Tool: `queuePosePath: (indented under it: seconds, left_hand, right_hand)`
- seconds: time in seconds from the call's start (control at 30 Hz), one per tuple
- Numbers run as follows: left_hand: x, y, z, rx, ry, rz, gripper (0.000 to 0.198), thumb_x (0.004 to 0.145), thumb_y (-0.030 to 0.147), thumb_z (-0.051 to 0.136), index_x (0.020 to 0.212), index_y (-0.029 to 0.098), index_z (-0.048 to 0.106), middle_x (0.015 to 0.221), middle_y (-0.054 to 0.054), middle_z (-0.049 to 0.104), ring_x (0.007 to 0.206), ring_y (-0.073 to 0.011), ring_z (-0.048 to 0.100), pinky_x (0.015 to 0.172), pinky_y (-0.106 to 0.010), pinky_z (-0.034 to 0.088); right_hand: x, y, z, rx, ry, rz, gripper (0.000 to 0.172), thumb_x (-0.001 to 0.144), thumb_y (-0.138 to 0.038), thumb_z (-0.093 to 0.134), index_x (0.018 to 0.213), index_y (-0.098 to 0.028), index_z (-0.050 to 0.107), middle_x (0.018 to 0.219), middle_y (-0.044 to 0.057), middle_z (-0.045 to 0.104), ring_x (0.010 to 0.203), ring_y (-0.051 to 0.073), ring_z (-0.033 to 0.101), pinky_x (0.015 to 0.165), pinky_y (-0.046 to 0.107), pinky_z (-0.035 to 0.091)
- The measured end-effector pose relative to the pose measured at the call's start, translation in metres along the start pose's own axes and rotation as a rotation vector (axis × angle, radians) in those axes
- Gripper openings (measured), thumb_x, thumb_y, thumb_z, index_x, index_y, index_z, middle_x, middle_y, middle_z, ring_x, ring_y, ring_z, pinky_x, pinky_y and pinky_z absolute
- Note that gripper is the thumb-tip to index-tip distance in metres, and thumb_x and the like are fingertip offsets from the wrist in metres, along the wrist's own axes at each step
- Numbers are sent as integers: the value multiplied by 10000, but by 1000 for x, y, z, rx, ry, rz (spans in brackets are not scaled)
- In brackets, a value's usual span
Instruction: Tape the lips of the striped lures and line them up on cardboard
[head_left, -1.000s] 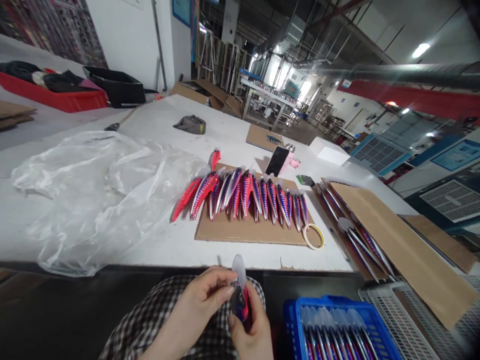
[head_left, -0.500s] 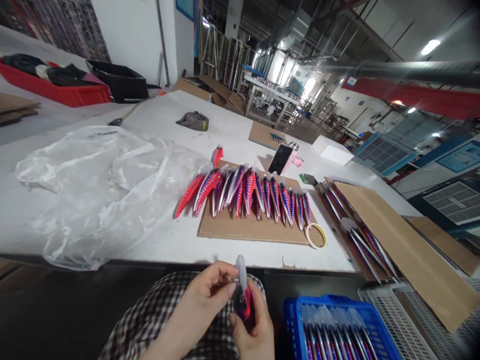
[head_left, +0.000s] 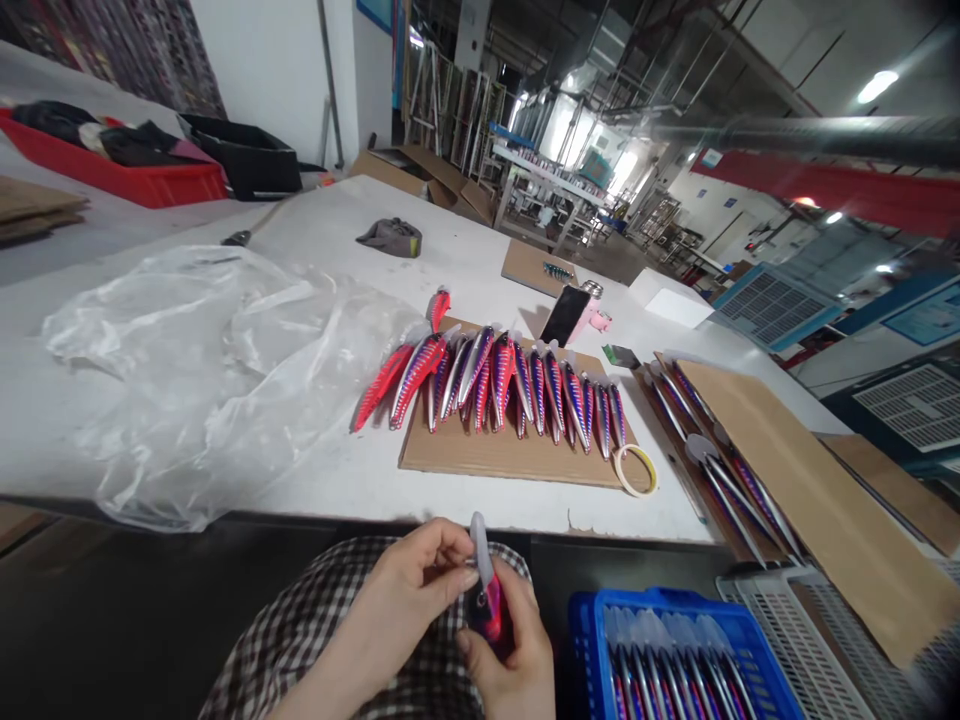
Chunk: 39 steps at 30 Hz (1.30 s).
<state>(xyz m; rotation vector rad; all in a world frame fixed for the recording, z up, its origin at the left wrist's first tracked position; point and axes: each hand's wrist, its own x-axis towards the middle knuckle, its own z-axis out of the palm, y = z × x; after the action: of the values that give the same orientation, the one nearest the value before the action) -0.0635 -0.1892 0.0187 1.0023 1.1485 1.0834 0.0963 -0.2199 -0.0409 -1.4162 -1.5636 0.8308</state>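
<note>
Over my checkered lap, my right hand is wrapped round a fishing lure with a dark and pink-red body. Its translucent lip points up toward the table edge. The fingertips of my left hand are pinched together at the lip's base; whatever small part they may grip is hidden. Beyond the hands, a row of purple, red and silver lures lies across a cardboard sheet on the white table.
A blue basket of lures stands at the lower right. Plastic sheeting covers the table's left part. A tape roll, a phone and lures beside cardboard lie to the right.
The camera view has shifted slightly. Both hands remain at the lure, whose red side shows a little more.
</note>
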Motion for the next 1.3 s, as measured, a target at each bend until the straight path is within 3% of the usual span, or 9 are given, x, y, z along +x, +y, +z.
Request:
queuePosePath:
  seconds: [0.47, 1.3]
  left_hand:
    - [-2, 1, 3, 83, 13, 37, 106, 769, 190, 535, 856, 214, 590, 761, 26, 622, 718, -163, 579, 713, -268, 446]
    - [-2, 6, -3, 19, -83, -35, 62, 732, 222, 566, 781, 199, 537, 684, 37, 555, 666, -152, 507, 638, -253, 390]
  right_hand:
    - [-2, 2, 0, -42, 77, 6, 571, 621, -116, 658, 1176, -246, 635, 1155, 34, 671, 1122, 263, 582, 1007, 366, 430]
    - [-2, -1, -3, -35, 22, 33, 553, 595, -99, 657, 1124, -260, 674, 1142, 35, 683, 1092, 275, 597, 973, 389, 449]
